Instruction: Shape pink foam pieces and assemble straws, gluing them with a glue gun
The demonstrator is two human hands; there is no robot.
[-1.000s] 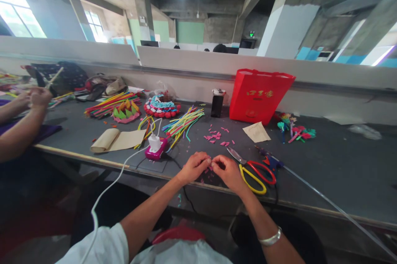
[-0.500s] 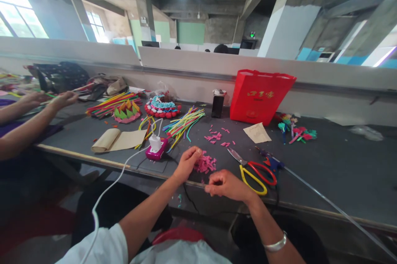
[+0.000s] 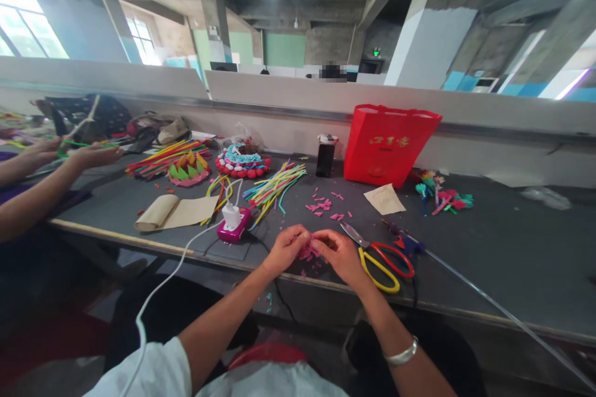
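Note:
My left hand (image 3: 289, 250) and my right hand (image 3: 339, 254) meet at the table's front edge, fingertips almost touching. Both are closed in a pinch. Small pink pieces (image 3: 308, 253), cut short, lie in a heap right under and between the fingers, partly covered by them. Whether a piece is between the fingertips is too small to make out. Just right of my right hand lie large scissors (image 3: 367, 244) with one red and one yellow handle, blades apart. More loose pink bits (image 3: 321, 205) are scattered farther back on the dark table.
A glue gun (image 3: 410, 243) with a long clear stick lies at right. Behind stand a red bag (image 3: 391, 145) and a dark phone (image 3: 325, 159). Left are a magenta socket block (image 3: 233, 227), a paper roll (image 3: 158, 212) and coloured strips (image 3: 277, 184). A co-worker's hands (image 3: 93, 153) work far left.
My right hand has moved up and inward from the table edge to meet my left hand over the pink heap. The co-worker's hands have shifted, lifting a strand.

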